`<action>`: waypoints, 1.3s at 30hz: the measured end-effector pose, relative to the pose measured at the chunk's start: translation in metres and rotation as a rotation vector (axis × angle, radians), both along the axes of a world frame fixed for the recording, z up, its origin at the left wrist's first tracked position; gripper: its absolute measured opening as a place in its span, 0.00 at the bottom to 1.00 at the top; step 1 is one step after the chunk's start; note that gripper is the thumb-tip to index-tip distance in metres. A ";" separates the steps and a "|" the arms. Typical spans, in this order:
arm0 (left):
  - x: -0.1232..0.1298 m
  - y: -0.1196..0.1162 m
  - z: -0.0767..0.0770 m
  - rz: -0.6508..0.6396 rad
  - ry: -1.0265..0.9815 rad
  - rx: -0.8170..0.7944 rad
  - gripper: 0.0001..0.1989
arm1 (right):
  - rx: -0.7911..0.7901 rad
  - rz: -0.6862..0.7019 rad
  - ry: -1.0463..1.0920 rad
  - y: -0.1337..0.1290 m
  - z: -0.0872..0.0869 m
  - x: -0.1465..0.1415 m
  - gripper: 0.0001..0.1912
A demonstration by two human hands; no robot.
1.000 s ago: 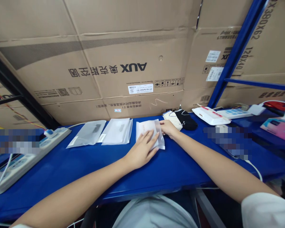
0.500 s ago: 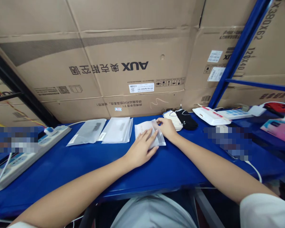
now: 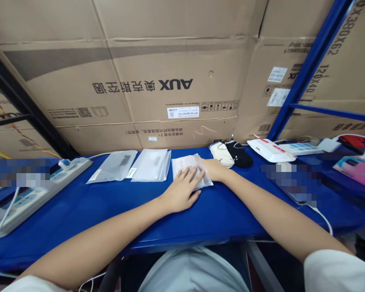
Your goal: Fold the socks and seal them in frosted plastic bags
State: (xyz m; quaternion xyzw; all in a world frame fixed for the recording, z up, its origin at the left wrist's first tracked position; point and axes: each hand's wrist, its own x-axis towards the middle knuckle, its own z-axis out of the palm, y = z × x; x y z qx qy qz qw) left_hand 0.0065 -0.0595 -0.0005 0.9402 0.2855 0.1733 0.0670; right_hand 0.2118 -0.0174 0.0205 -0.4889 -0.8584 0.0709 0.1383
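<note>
My left hand [image 3: 184, 190] lies flat on a frosted plastic bag [image 3: 185, 167], its fingers spread over the bag's middle. The bag holds something pale and flat, and its printing is too faint to read. My right hand [image 3: 213, 170] touches the bag's right side, its fingertips hidden behind the left fingers. Two more frosted bags [image 3: 112, 166] [image 3: 150, 165] lie to the left, apart from my hands. To the right of my right hand lie a cream sock [image 3: 221, 155] and a black sock [image 3: 239, 154].
All this lies on a blue tabletop [image 3: 200, 219]. A white power strip [image 3: 76, 165] with cables stands at the left, and a white foam-like package [image 3: 270, 150] at the right. Large cardboard boxes [image 3: 170, 61] and a blue shelf upright [image 3: 310, 69] rise behind.
My right hand has left the bag's upper edge and moved down against the left fingers. The bag lies flatter under my left hand. The whole view has shifted slightly.
</note>
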 end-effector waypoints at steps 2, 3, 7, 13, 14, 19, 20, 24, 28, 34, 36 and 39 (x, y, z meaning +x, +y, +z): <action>0.000 0.001 0.000 0.010 0.006 0.008 0.34 | -0.010 -0.028 -0.011 -0.001 0.001 0.000 0.31; 0.000 0.001 0.000 0.017 0.010 0.010 0.35 | -0.010 -0.039 -0.020 -0.002 0.002 0.000 0.30; -0.001 0.002 0.004 0.019 -0.043 0.046 0.39 | 0.061 -0.027 -0.008 -0.004 0.011 0.006 0.20; -0.013 0.013 0.025 0.126 -0.450 0.056 0.31 | 0.336 -0.076 0.415 0.004 0.020 0.018 0.12; -0.016 0.017 0.028 0.157 -0.535 0.028 0.29 | 0.349 -0.071 0.495 0.007 0.020 0.018 0.12; -0.025 0.043 0.035 0.204 -1.092 -0.317 0.22 | 0.076 -0.192 0.989 0.018 0.011 0.013 0.34; -0.025 0.048 0.034 0.204 -1.184 -0.424 0.21 | -0.030 -0.195 1.076 0.018 0.011 0.012 0.35; -0.024 0.059 0.026 0.236 -1.350 -0.810 0.22 | -0.503 -0.057 1.185 0.011 0.013 0.011 0.27; -0.022 0.060 0.022 0.273 -1.378 -0.899 0.17 | -0.506 -0.106 1.219 0.002 0.015 0.004 0.21; -0.020 0.055 0.022 0.376 -1.156 -0.756 0.21 | -0.309 -0.225 1.293 -0.001 0.007 -0.015 0.21; -0.020 0.054 0.022 0.394 -1.170 -0.705 0.22 | -0.283 -0.259 1.355 -0.001 0.003 -0.019 0.18; -0.020 0.053 0.023 0.458 -1.195 -0.685 0.22 | -0.280 -0.291 1.427 -0.002 0.001 -0.025 0.16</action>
